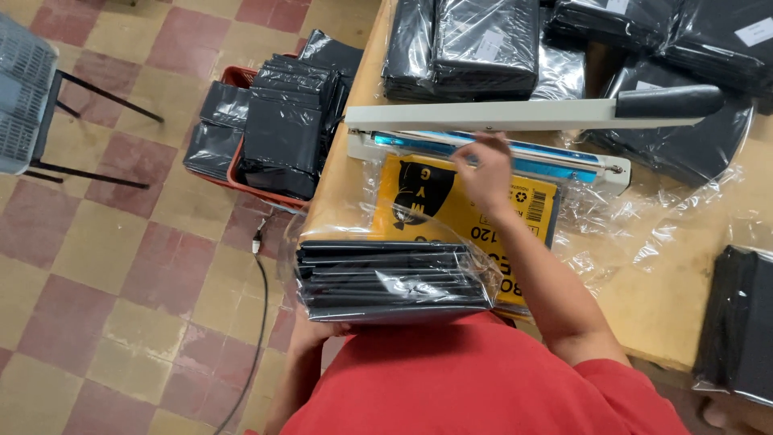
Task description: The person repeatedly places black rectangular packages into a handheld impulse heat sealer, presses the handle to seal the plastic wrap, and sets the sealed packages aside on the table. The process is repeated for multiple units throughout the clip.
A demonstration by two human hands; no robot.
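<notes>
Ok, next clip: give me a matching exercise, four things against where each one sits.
Things:
1. right hand
2. left hand
3. red basket
4. grey chair

Places:
A. on the floor beside the table, filled with black packs
B. at the far left on the tiled floor
C. under the near end of the bag stack
D. reaching to the heat sealer over the yellow sheet

Pairs: 1-D, 2-C, 3-A, 4-B

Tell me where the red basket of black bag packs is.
In the head view, the red basket sits on the tiled floor at upper left, against the wooden table's left edge, beside the heat sealer.
</notes>
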